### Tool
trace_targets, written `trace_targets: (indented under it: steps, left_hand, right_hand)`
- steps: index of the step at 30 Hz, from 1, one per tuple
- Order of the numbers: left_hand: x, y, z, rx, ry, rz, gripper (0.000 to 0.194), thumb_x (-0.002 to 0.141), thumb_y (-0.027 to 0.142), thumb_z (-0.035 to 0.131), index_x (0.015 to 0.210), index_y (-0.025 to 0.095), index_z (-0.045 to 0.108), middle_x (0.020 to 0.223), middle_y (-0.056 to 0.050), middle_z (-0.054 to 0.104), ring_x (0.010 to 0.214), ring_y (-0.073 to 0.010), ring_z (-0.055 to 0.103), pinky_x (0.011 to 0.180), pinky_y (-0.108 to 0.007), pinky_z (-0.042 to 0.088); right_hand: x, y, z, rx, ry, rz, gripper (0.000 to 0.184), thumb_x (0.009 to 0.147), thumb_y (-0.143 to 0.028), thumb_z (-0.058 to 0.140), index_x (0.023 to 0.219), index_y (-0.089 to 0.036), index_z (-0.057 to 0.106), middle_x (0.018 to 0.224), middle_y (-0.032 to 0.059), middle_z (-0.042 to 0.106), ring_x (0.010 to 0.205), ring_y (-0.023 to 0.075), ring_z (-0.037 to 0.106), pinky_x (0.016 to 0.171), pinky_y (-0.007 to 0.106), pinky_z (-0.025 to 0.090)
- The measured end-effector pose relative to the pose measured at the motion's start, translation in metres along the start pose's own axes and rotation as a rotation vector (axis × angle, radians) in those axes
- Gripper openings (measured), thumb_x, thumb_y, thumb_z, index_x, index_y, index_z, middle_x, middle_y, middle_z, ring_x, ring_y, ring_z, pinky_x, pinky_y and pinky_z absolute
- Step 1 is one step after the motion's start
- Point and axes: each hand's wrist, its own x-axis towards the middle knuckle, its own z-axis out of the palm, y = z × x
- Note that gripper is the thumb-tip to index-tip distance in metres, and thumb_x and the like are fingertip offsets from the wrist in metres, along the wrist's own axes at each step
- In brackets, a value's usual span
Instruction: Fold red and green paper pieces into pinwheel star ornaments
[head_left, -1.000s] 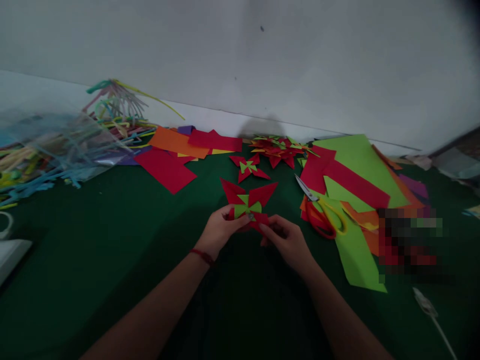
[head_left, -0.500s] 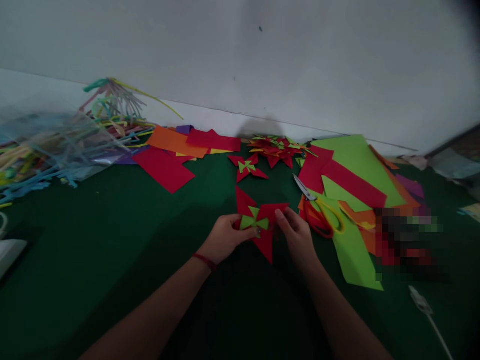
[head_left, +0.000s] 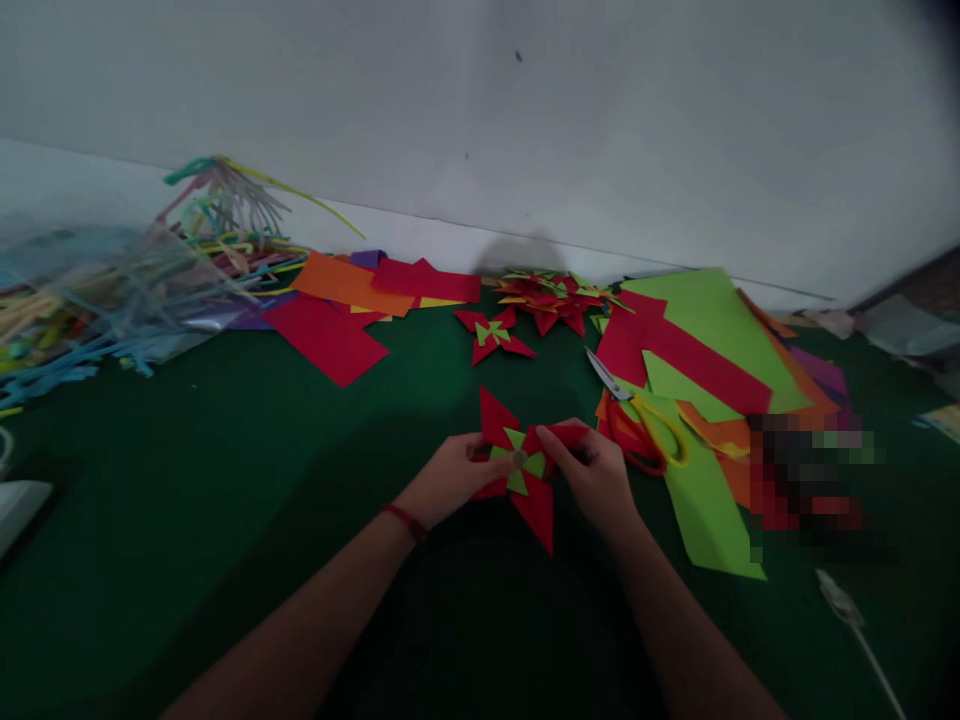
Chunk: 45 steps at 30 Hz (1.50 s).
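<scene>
Between my hands is a red paper pinwheel (head_left: 534,515) with pointed blades and a smaller green pinwheel shape (head_left: 517,482) at its centre. My left hand (head_left: 457,470) is closed on its left side, the thumb pressed across the green centre. My right hand (head_left: 589,465) pinches the right red blade between thumb and fingers. Just beyond lies a smaller red and green pinwheel (head_left: 493,335), flat on the green table (head_left: 300,480). Behind it is a pile of similar pinwheels (head_left: 555,295). Scissors (head_left: 649,430) with red and yellow handles rest right of my right hand.
Red paper (head_left: 330,340) and orange paper (head_left: 352,285) lie back left, near a clear plastic bag (head_left: 127,270) and colourful pipe cleaners (head_left: 240,205). Green sheets (head_left: 694,300) and red strips (head_left: 705,365) spread at right. A white cable (head_left: 862,635) lies front right. A wall stands behind.
The pinwheel has shifted slightly toward me and to the right, and its blades sit at a different angle. My left thumb now lies over the green centre. Both hands keep their hold.
</scene>
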Motion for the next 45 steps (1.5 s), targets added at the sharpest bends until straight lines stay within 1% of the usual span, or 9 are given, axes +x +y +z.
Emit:
trace_targets:
  steps: [5,10,14,18,23,28,30,38,45]
  left_hand:
    - [0.000,-0.002,-0.002,0.009,0.064,0.004,0.029,0.068,0.039,0.064,0.078,0.013,0.063,0.083,-0.008,0.068,0.073,-0.0173,0.063,0.065,-0.027,0.049]
    - [-0.002,-0.001,-0.002,0.048,0.115,0.050,0.027,0.069,0.038,0.063,0.079,0.013,0.063,0.083,-0.008,0.068,0.074,-0.0179,0.063,0.065,-0.027,0.050]
    - [-0.003,0.000,-0.001,0.077,0.134,0.047,0.027,0.069,0.039,0.062,0.078,0.013,0.063,0.083,-0.008,0.068,0.074,-0.0183,0.063,0.065,-0.028,0.050]
    - [-0.003,0.000,0.000,0.051,0.125,0.042,0.026,0.068,0.037,0.064,0.079,0.013,0.063,0.084,-0.008,0.068,0.075,-0.0181,0.063,0.067,-0.029,0.050]
    - [-0.005,0.004,0.001,0.062,0.123,0.033,0.026,0.069,0.038,0.063,0.078,0.014,0.063,0.083,-0.007,0.069,0.073,-0.0172,0.063,0.063,-0.026,0.050]
    - [-0.005,0.005,0.002,0.087,0.134,0.028,0.027,0.069,0.039,0.063,0.077,0.013,0.063,0.081,-0.007,0.069,0.070,-0.0168,0.064,0.061,-0.025,0.051]
    - [-0.004,0.004,0.001,0.093,0.135,0.024,0.027,0.069,0.039,0.063,0.077,0.013,0.063,0.081,-0.007,0.069,0.070,-0.0169,0.064,0.062,-0.026,0.051]
    - [-0.005,0.005,0.002,0.068,0.119,0.010,0.026,0.069,0.038,0.063,0.078,0.013,0.062,0.083,-0.008,0.068,0.072,-0.0177,0.064,0.063,-0.028,0.051]
    - [-0.005,0.006,0.001,0.060,0.104,0.008,0.029,0.067,0.039,0.064,0.078,0.013,0.063,0.083,-0.008,0.068,0.072,-0.0184,0.064,0.064,-0.029,0.051]
  right_hand:
    - [-0.003,0.001,0.005,-0.020,-0.071,0.010,0.021,0.073,-0.039,0.060,0.074,-0.018,0.060,0.059,-0.0027,0.055,0.051,0.0093,0.052,0.045,0.019,0.043]
    - [-0.001,0.004,0.006,-0.029,-0.069,0.068,0.025,0.072,-0.043,0.059,0.075,-0.017,0.058,0.055,-0.0029,0.054,0.048,0.0103,0.051,0.044,0.021,0.042]
    - [-0.001,0.003,0.004,-0.044,-0.064,0.039,0.025,0.074,-0.042,0.057,0.072,-0.018,0.056,0.052,-0.0036,0.052,0.047,0.0099,0.048,0.044,0.021,0.039]
    - [-0.002,0.002,0.004,-0.045,-0.061,0.006,0.023,0.075,-0.041,0.057,0.071,-0.018,0.055,0.052,-0.0042,0.051,0.047,0.0097,0.048,0.046,0.021,0.040]
    - [-0.002,0.000,0.003,0.000,-0.066,0.018,0.022,0.075,-0.039,0.058,0.070,-0.019,0.055,0.055,-0.0048,0.052,0.046,0.0084,0.048,0.044,0.020,0.039]
    - [-0.001,0.001,0.002,0.011,0.019,0.031,0.035,0.081,-0.044,0.047,0.057,-0.018,0.052,0.048,-0.0034,0.053,0.044,0.0098,0.051,0.045,0.022,0.040]
    - [-0.001,0.001,0.002,-0.002,0.028,0.039,0.038,0.081,-0.045,0.047,0.055,-0.018,0.052,0.045,-0.0029,0.053,0.042,0.0107,0.051,0.045,0.023,0.040]
    - [0.001,0.002,0.001,0.082,0.024,0.107,0.038,0.080,-0.048,0.047,0.057,-0.018,0.054,0.046,-0.0018,0.055,0.041,0.0122,0.051,0.043,0.025,0.040]
    - [0.003,0.002,-0.004,0.045,-0.004,0.105,0.035,0.078,-0.047,0.049,0.059,-0.018,0.052,0.045,-0.0036,0.052,0.042,0.0107,0.049,0.043,0.022,0.037]
